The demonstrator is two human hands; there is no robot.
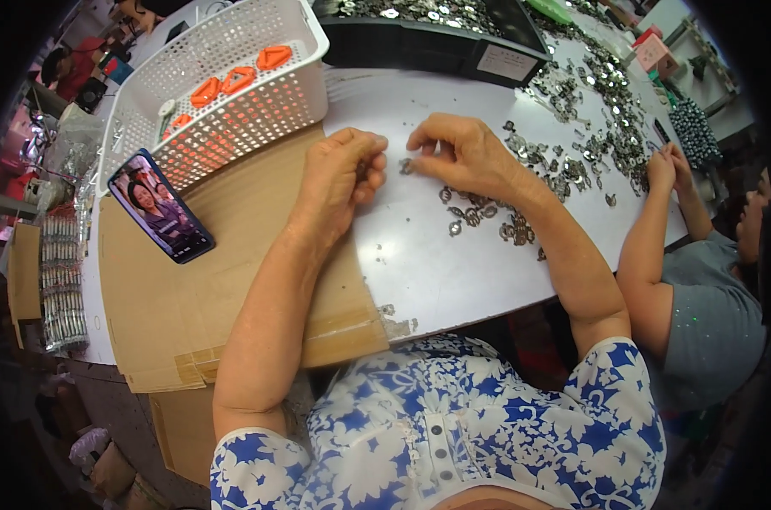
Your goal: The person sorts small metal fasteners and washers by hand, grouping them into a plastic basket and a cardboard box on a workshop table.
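Note:
My left hand (pixel 341 172) is over the right edge of a cardboard sheet (pixel 253 263), its fingers curled and thumb and forefinger pinched together. Whatever it may hold is too small or hidden to make out. Across a narrow gap, my right hand (pixel 466 153) bends over the white table (pixel 419 263). A small grey metal piece (pixel 406 166) shows at its fingertips, gripped between thumb and finger. Below that hand and wrist lie several loose metal pieces (pixel 470 212), dark and silvery, with roundish shapes.
A white perforated basket (pixel 224 140) with orange triangular pieces (pixel 239 80) stands at far left, a phone (pixel 160 206) leaning on it. A black bin (pixel 428 53) of metal parts sits at the back. More parts (pixel 602 110) spread right, near a co-worker's hands (pixel 668 167).

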